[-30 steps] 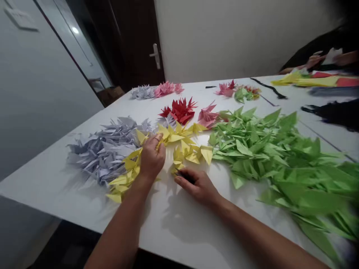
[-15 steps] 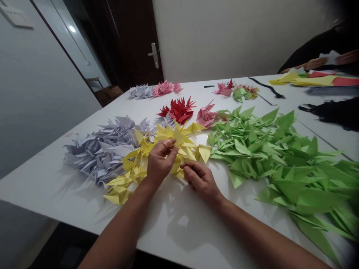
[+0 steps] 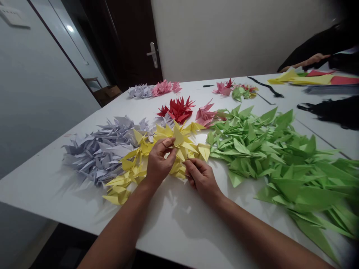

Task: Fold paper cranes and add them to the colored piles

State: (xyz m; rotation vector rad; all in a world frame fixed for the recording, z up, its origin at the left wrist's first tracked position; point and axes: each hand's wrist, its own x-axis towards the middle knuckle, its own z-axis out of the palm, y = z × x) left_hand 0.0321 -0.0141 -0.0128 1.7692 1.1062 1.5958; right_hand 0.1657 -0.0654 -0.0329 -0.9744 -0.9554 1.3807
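Gripping a yellow origami crane (image 3: 178, 137) in curled fingers, the left hand (image 3: 158, 164) sits half closed over a yellow crane heap (image 3: 126, 179), while the right hand (image 3: 200, 179), fingers bent, touches folded yellow paper at the heap's near edge. The heap lies on a white table (image 3: 70, 198), between a lilac-grey crane pile (image 3: 98, 153) and a green crane pile (image 3: 252, 149), with a red crane cluster (image 3: 176, 110) beyond.

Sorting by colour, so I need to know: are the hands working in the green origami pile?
No, the left hand and right hand are at the yellow origami pile, beside the green origami pile.
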